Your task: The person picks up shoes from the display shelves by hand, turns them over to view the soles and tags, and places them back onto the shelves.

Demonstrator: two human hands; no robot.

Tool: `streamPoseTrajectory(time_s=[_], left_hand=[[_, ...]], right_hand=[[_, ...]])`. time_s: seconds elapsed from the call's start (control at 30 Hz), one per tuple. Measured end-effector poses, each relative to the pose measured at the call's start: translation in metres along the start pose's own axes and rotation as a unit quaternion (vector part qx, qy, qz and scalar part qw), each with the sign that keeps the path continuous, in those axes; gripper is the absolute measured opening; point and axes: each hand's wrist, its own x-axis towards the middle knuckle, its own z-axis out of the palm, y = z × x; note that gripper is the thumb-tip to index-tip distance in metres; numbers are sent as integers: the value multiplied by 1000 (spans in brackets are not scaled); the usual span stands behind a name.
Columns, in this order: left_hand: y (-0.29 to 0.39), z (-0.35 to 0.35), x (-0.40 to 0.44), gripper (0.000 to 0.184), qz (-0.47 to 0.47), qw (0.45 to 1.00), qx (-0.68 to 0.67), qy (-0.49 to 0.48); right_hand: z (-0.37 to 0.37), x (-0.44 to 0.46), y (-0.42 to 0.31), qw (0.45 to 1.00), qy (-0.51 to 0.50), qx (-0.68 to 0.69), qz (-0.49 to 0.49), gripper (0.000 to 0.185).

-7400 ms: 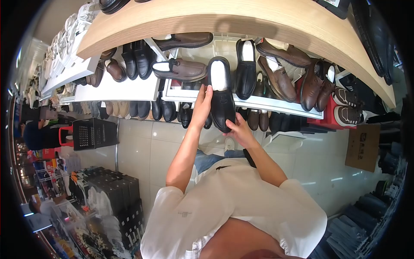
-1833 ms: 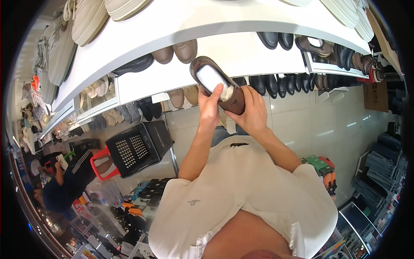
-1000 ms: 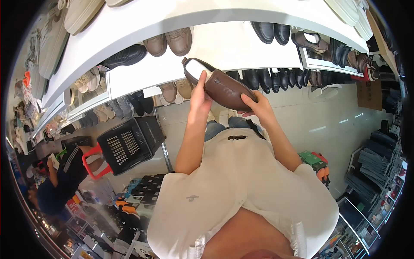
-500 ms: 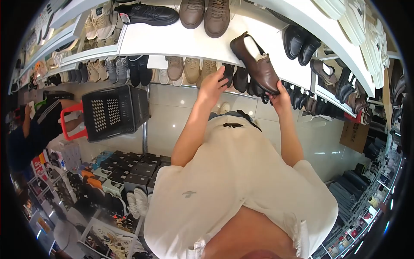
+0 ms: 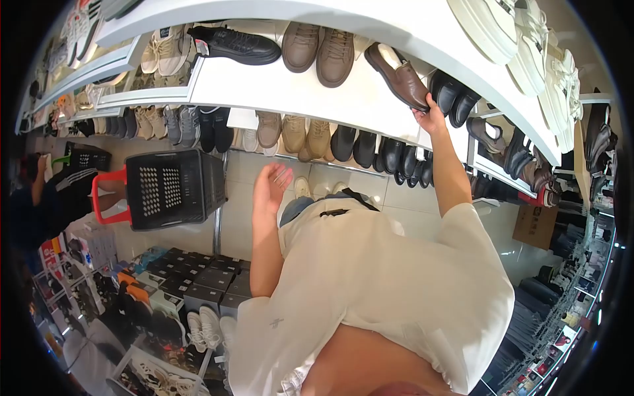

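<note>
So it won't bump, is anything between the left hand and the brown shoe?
Yes: seen from above, the white shelf's edge and the tan shoes below it lie between the left hand and the brown shoe in the right hand. Reaching over them looks possible.

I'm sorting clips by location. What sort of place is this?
Probably a shoe shop or footwear section: brown lace-up shoes sit on a white shelf, dark boxes are stacked nearby, and a black shopping basket is in view.
</note>
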Motion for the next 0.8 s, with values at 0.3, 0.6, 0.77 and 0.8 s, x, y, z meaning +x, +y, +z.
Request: streamPoseTrajectory(time_s=[0.3, 0.6, 0.77, 0.8], left_hand=[[-13, 4, 2, 52, -56, 998, 20, -20], [-10, 24, 32, 36, -104, 985, 120, -67], [-19, 35, 52, 35, -137, 967, 201, -81], [-21, 35, 56, 35, -147, 961, 216, -86]], right_hand=[[34, 26, 16, 971, 191, 9, -144, 40], [24, -34, 78, 929, 206, -216, -217, 34], [-2, -127, 117, 939, 142, -228, -213, 23], [-29, -131, 139, 902, 166, -312, -247, 25]])
